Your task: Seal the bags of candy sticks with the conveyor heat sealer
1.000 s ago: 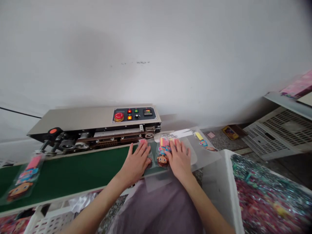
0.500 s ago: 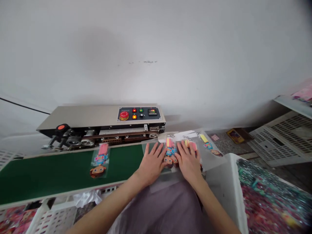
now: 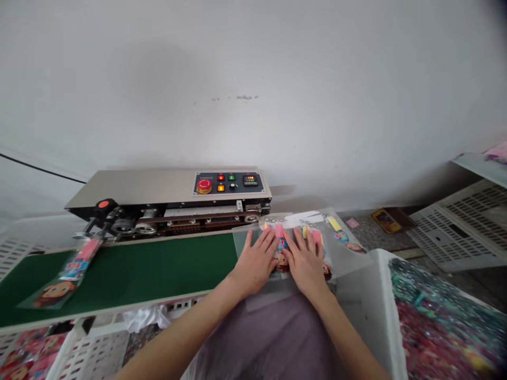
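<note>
The left hand (image 3: pixel 255 266) and right hand (image 3: pixel 307 266) lay palm-down, fingers extended and slightly parted, grasping nothing visibly, over multicoloured flat figure charms (image 3: pixel 282 258) beside the flat green conveyor belt (image 3: pixel 170 272). Aligning appeared in hand; the next move seemingly called for keeping the charms flat.

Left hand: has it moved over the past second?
Yes. The left hand has shifted rightward, judged against the machine's control panel, and now lies closer to the right hand.
</note>
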